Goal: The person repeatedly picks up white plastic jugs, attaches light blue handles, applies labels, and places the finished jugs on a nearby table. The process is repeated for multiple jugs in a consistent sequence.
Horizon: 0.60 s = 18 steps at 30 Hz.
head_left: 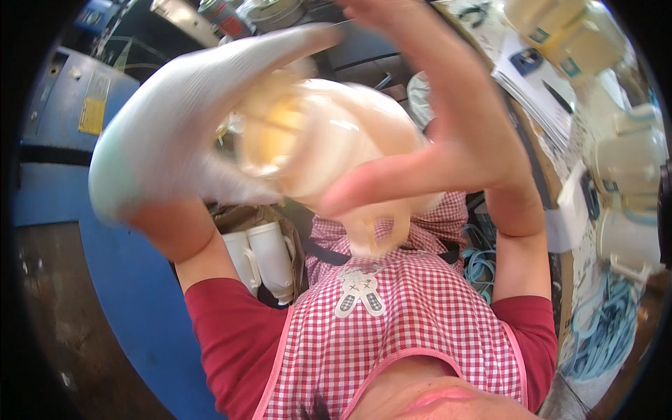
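A cream, translucent plastic jug (336, 129) with a loop handle is held up in front of my chest, tilted, its round mouth toward the left. My left hand (171, 119), in a pale knitted work glove, is curved around the neck end and blurred by motion. Its thumb side meets the lower edge of the neck. My right hand (448, 133) is bare and spread beside the jug's body, thumb stretched across in front of it and fingers reaching up past the top edge. Whether the right palm touches the jug is hard to see.
Several similar jugs (630, 161) stand on the bench at right, near papers (535, 91) with a pen (558, 96). Coiled blue straps (605, 336) lie below them. White bottles (269, 259) sit in a box by my left elbow. Blue machine panels (52, 189) are at left.
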{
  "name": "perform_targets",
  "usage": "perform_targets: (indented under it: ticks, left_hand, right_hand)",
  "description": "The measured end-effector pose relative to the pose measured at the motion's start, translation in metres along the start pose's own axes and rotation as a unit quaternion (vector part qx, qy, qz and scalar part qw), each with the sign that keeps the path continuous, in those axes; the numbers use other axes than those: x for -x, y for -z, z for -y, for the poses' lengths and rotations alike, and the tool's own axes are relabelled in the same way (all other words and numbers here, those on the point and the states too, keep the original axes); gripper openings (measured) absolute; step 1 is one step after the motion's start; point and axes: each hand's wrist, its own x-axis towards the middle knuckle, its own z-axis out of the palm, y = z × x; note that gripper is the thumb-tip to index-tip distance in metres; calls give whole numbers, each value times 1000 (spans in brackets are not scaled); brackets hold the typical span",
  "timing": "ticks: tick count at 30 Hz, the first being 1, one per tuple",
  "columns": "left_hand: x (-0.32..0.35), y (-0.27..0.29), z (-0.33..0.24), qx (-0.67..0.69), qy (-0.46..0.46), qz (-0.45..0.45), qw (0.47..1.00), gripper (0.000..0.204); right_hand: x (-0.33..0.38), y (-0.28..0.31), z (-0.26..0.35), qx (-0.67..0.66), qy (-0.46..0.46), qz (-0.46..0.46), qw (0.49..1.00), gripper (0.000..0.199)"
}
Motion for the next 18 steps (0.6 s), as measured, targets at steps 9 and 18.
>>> perform_targets:
  ticks: [9, 18]
  left_hand:
    - [-85, -170, -10, 663, 1, -201, 721, 100]
    - [-106, -197, -26, 637, -19, -108, 763, 100]
  right_hand:
    - [68, 74, 3, 385, 83, 97, 914, 48]
    - [68, 83, 32, 410, 73, 203, 886, 31]
